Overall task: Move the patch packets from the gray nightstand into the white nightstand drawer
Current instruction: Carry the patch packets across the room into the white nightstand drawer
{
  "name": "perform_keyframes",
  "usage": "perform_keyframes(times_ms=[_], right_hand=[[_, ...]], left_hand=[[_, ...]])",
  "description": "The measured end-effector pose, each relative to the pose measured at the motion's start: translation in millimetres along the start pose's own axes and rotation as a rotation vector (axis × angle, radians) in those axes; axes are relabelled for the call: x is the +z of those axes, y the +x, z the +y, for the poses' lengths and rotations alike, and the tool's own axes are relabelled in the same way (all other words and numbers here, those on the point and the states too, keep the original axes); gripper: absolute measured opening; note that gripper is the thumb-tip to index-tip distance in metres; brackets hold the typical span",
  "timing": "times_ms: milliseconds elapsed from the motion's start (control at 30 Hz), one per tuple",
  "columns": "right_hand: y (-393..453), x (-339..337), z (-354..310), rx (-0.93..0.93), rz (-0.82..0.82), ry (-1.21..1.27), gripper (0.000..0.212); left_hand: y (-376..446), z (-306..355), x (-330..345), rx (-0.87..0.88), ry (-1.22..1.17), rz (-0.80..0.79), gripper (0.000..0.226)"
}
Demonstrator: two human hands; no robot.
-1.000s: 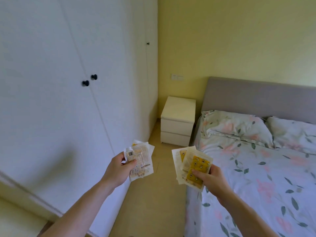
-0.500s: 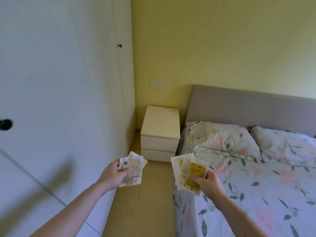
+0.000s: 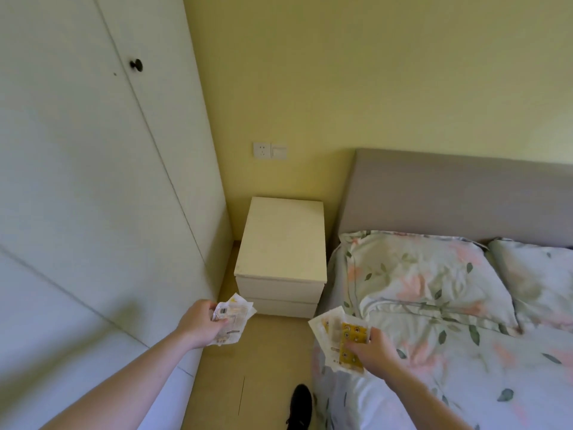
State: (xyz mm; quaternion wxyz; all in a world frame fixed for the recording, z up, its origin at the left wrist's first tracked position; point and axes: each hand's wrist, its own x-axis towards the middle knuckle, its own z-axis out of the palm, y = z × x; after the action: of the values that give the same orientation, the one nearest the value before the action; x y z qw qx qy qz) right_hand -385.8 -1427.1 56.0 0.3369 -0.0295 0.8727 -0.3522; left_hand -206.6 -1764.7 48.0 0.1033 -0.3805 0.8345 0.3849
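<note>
Left hand grips a fan of patch packets; right hand grips a second packet stack; white nightstand stands far centre, both drawers closed.

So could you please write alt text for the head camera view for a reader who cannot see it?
A person's left hand and right hand each hold patch packets in front of a white nightstand with both drawers closed, between a wardrobe and a bed.
</note>
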Motion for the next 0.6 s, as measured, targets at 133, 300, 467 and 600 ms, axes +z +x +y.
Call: perform_keyframes(times_ms=[133, 300, 467, 600], right_hand=[[100.5, -0.1, -19.6, 0.02, -0.091, -0.192, 0.004], [208.0, 14.0, -30.6, 0.054, -0.135, -0.292, 0.006], [305.1, 49.8, -6.3, 0.077, -0.128, -0.369, 0.006], [365.7, 83.0, 12.9, 0.071, -0.099, -0.463, 0.013]], left_hand=[[79.5, 14.1, 4.6, -0.078, 0.098, -0.014, 0.018], [178.5, 8.8, 21.6, -0.065, 0.224, -0.091, 0.021], [278.9, -32.1, 57.8, -0.086, 0.395, -0.165, 0.026], [343.6, -72.1, 95.3, -0.12, 0.436, -0.181, 0.028]])
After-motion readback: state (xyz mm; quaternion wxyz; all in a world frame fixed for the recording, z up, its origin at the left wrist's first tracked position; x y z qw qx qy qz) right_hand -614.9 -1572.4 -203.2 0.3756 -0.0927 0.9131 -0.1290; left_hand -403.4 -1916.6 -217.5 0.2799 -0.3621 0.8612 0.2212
